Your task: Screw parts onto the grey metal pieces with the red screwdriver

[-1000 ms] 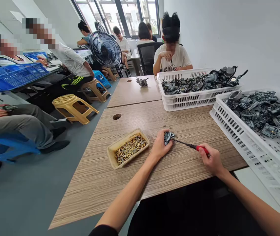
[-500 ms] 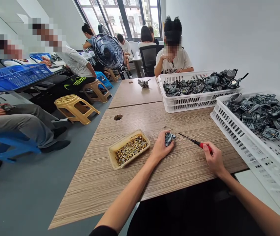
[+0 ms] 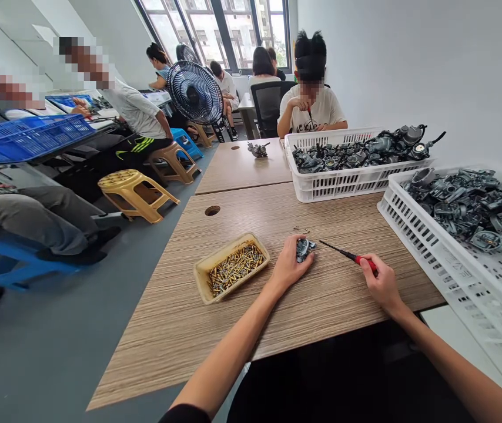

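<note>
1. Drawing away from the contact we were making a second ago, our red-handled screwdriver (image 3: 338,249) is now pointing at the grey metal part (image 3: 305,249), with its tip just off it.
2. We are keeping our left hand (image 3: 290,265) curled part-way closed around that part, fingers on the far side and thumb on the near; whether the part is resting on the tabletop (image 3: 180,335) or just above it, we cannot tell.
3. With our right hand (image 3: 381,283) we are gripping the screwdriver's handle, fingers closed and thumb lying along it.
4. Just beyond the part, a few tiny pieces (image 3: 307,231) are lying loose, too small for us to identify.
5. To the left of our left hand, a shallow tray (image 3: 200,284) is holding many brass-coloured pieces (image 3: 236,269).
6. On our right, a white crate (image 3: 403,220) is holding a heap of similar grey parts.
</note>
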A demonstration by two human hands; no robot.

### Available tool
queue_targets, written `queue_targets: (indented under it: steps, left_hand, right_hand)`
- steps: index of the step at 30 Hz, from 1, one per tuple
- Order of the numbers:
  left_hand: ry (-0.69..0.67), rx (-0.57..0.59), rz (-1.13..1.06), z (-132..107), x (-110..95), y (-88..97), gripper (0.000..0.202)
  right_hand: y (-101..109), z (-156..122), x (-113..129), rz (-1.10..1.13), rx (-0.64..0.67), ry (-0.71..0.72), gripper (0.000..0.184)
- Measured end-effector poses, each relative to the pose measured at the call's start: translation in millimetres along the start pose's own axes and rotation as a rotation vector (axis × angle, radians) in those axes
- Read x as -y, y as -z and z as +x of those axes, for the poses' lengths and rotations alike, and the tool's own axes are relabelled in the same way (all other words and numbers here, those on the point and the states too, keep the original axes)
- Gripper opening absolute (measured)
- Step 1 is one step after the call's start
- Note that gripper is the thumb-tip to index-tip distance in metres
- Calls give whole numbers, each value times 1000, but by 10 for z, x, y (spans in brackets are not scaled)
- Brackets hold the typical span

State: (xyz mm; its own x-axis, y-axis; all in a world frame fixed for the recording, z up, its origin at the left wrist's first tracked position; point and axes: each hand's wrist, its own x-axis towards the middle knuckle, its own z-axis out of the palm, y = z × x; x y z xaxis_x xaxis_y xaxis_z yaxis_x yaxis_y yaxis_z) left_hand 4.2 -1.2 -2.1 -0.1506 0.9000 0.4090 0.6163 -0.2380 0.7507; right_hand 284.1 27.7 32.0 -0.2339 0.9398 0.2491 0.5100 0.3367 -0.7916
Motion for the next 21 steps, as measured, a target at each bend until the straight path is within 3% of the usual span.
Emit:
queue_targets:
  steps: [13,21]
  left_hand:
    - [11,-4,-13,5,-25,-7,44]
    - [40,3,-74,23,-59,-24,45]
  right_hand:
    - [-61,-10,-96,-172,14,-21,42]
    - [-127,64,-243,-469,40,157,34]
